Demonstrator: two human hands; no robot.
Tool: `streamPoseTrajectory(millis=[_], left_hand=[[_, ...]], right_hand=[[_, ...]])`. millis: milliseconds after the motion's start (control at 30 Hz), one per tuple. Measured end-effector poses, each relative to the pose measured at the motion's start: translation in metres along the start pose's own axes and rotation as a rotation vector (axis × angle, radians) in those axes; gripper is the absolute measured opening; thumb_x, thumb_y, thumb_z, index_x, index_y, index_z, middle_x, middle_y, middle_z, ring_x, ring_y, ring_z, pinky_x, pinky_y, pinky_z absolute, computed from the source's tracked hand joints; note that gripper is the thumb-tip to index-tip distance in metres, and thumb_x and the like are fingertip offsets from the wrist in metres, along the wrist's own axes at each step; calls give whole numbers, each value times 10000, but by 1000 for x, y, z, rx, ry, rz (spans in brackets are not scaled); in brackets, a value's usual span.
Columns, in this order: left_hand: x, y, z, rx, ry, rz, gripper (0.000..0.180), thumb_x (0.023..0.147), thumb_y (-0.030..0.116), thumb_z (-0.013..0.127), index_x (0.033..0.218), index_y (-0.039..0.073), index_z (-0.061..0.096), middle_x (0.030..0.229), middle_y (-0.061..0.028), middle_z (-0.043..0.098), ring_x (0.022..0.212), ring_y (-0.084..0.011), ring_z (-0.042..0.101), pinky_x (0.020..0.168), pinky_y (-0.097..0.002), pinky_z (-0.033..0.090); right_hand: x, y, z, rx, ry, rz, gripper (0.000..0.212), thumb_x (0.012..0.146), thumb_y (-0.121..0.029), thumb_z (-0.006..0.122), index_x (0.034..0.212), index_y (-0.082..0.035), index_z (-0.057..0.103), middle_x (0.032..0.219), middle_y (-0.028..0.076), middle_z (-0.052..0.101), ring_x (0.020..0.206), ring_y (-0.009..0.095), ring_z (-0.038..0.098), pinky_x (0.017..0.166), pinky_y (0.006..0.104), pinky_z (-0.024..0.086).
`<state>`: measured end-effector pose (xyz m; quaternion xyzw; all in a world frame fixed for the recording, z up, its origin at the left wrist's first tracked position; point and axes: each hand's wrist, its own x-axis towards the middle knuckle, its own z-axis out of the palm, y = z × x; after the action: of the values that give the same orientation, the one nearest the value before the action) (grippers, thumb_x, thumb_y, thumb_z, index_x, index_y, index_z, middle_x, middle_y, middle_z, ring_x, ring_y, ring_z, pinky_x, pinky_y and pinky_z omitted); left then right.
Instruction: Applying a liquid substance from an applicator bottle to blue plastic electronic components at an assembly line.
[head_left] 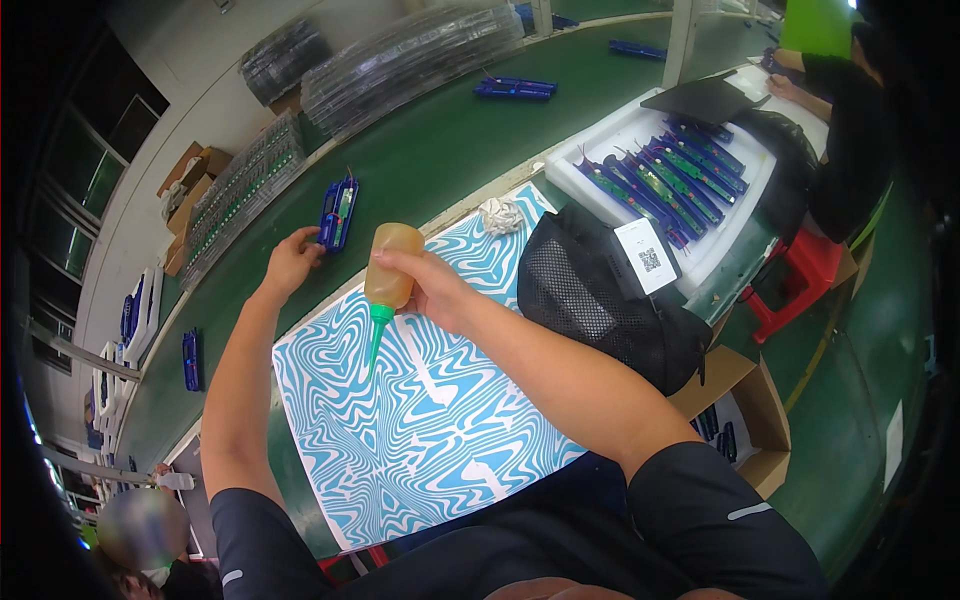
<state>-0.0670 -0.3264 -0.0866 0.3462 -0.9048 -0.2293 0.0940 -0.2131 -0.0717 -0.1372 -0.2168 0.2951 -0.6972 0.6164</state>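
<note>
A squeeze bottle (393,255) with yellowish contents is in my right hand (435,290), its green pointed nozzle tilted down over a blue-and-white patterned sheet (400,400). My fingers wrap round the bottle's side. Further left, my left hand (292,262) reaches over the green belt, fingers slightly bent and apart. Its fingertips are at the near end of a blue plastic housing (340,215) with a green circuit board and thin wires; whether they touch it I cannot tell. Crumpled white paper (501,216) lies at the sheet's far edge.
Blue housings (515,88) lie elsewhere on the belt. At right stand a white foam tray (735,235) of board assemblies, a black mesh bag (590,300), a cardboard box (765,440) and a red stool (795,285). Clear plastic trays (400,70) are stacked beyond; a co-worker sits far right.
</note>
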Motion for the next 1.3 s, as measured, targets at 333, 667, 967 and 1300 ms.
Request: streamPoseTrajectory(millis=[333, 667, 967, 1300], left_hand=[[39, 57, -7, -28, 8, 164, 330, 933, 96, 576, 1237, -2, 658, 930, -104, 749, 735, -173, 710, 731, -319, 562], [135, 227, 57, 8, -190, 512, 424, 929, 121, 557, 1344, 39, 590, 1116, -119, 745, 903, -211, 713, 867, -355, 545], [216, 276, 169, 53, -61, 559, 658, 868, 29, 492, 1514, 129, 414, 1323, -176, 649, 1233, -388, 599, 1042, -432, 462], [245, 300, 204, 339, -130, 412, 890, 849, 68, 528, 1620, 288, 143, 1419, -205, 572, 1274, -390, 572, 1052, -541, 424]], right_hand=[[-1, 1, 7, -40, -4, -12, 604, 897, -443, 727, 1310, -82, 475, 1135, 93, 596, 1017, 202, 649, 810, 358, 566], [-1, 4, 7, 42, 112, -52, 628, 906, -392, 746, 1383, -114, 449, 1246, 101, 579, 1145, 228, 616, 898, 401, 561], [0, 1, 12, 4, 179, -14, 491, 1000, -402, 619, 1372, -138, 439, 1142, 40, 599, 930, 132, 612, 726, 308, 504], [-22, -23, 13, -87, 123, 31, 744, 1039, -430, 533, 1601, -80, 193, 1613, 72, 324, 1454, 224, 357, 1134, 373, 365]])
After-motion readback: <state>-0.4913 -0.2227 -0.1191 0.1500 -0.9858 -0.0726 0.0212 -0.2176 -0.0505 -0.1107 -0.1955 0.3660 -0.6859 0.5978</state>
